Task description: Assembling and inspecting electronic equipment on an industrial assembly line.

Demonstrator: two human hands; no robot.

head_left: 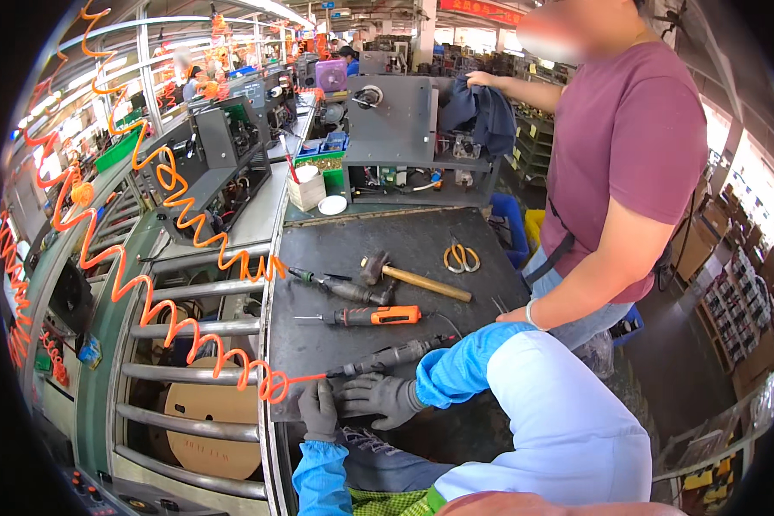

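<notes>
Our left hand (320, 414) hid its fingertips, so we couldn't tell its grip! Our right hand (382, 399) lay, fingers apart, black power tool (389, 355) just beyond them, orange-handled driver (394, 316) farther.

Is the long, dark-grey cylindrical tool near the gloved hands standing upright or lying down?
Lying down: the tool stretches lengthwise along the flat black tabletop, beside the grey-gloved right hand.

At upper right of centre, we find yellow characters on a red banner (483, 10); lower left, unreadable marks on a brown board (215, 400).
</notes>
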